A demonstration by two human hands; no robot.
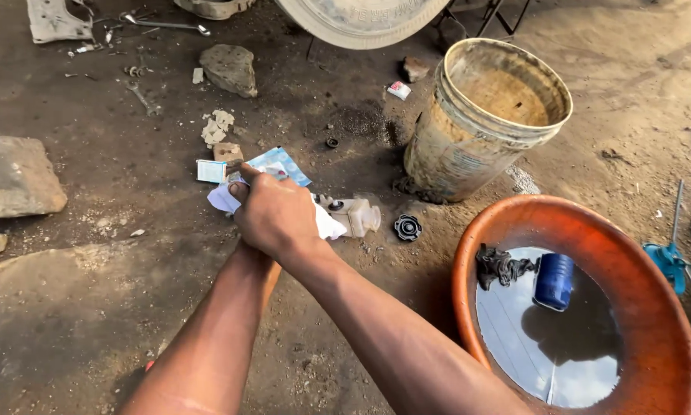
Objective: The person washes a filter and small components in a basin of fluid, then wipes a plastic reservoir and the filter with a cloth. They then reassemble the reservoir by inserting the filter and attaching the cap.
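Observation:
My right hand (275,211) is closed over a crumpled white cloth or paper (222,198) just above the dirt ground. A blue and white packet (281,164) sticks out beyond its knuckles. My left forearm (241,296) runs up underneath the right wrist, and the left hand itself is hidden behind the right hand. A small white plastic reservoir (357,216) lies on its side just right of the hands, almost touching the cloth. Its black round cap (407,227) rests on the ground a little further right.
A dirty bucket (468,157) stands at the back right. An orange basin (514,215) of water holds a blue can (553,281) and a black rag (499,266). Stones (15,178) (229,69), a tyre (361,19), a blue tool (670,260) and a spanner (165,24) lie around.

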